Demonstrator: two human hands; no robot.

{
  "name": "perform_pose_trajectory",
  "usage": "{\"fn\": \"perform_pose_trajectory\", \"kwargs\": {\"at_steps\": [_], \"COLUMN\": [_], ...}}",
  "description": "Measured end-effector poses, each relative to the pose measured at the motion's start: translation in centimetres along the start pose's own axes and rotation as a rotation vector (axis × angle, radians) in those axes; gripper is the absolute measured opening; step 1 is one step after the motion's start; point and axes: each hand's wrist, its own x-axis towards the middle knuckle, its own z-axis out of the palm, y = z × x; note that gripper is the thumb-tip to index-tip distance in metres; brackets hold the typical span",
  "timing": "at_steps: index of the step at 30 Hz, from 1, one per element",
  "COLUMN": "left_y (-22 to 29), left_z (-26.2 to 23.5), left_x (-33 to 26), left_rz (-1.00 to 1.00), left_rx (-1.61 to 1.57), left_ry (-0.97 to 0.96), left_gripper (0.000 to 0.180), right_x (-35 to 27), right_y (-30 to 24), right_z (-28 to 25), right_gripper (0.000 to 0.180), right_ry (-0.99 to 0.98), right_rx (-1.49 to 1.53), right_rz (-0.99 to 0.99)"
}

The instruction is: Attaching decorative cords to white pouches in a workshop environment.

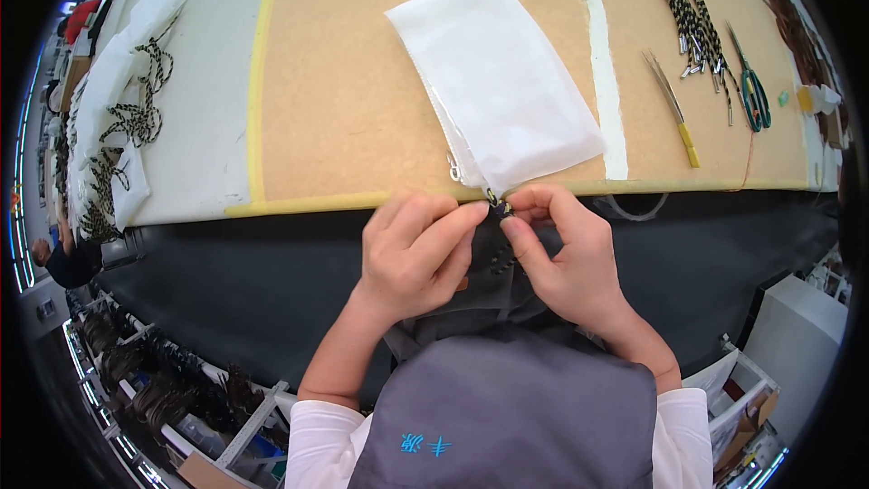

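A black and yellow-green patterned cord (500, 208) is pinched between my two hands at the table's front edge, where it bunches into what looks like a knot. My left hand (416, 249) grips it from the left with curled fingers. From the right, my right hand (570, 249) closes thumb and fingertips on the same cord. Part of it hangs below, dark against my apron. Just beyond, a white zippered pouch (507, 73) lies on the table, its narrow lower corner reaching the cord. Its metal zipper pull (454, 168) shows near the lower left.
Tweezers with a yellow end (674, 113) and green-handled scissors (753, 95) lie to the right. Several metal-tipped cords (688, 9) hang together at the upper right. White pouches with cords (113, 127) pile up at far left. Another person (68, 254) is beyond the table's left end.
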Motion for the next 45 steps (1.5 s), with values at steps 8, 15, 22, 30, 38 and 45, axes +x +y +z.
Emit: {"fn": "perform_pose_trajectory", "kwargs": {"at_steps": [8, 15, 22, 30, 38, 45], "left_y": [-1.3, -1.0, -1.2, -0.5, -1.1, -1.3], "left_z": [0.8, 0.9, 1.2, 0.9, 0.8, 0.8], "left_x": [4.5, 5.4, 5.8, 6.3, 6.2, 6.3], "left_rz": [0.278, 0.25, 0.232, 0.192, 0.212, 0.237], "left_rx": [0.109, 0.026, 0.008, -0.039, -0.082, -0.089], "left_ry": [-0.184, -0.26, -0.27, -0.313, -0.337, -0.341], "left_gripper": [0.025, 0.021, 0.018, 0.017, 0.015, 0.014], "right_x": [-1.3, -1.2, -0.8, -0.8, 0.3, 0.1], "right_y": [0.8, 1.6, 2.2, 2.9, 2.2, 1.7], "right_z": [-2.4, -2.4, -1.2, -1.2, -2.1, -2.0], "right_gripper": [0.015, 0.018, 0.023, 0.027, 0.021, 0.02], "right_ry": [-0.12, -0.079, 0.018, 0.145, 0.055, -0.017], "right_rx": [0.466, 0.364, 0.16, -0.024, -0.083, 0.03], "right_rz": [0.34, 0.298, 0.078, -0.209, -0.264, -0.103]}}
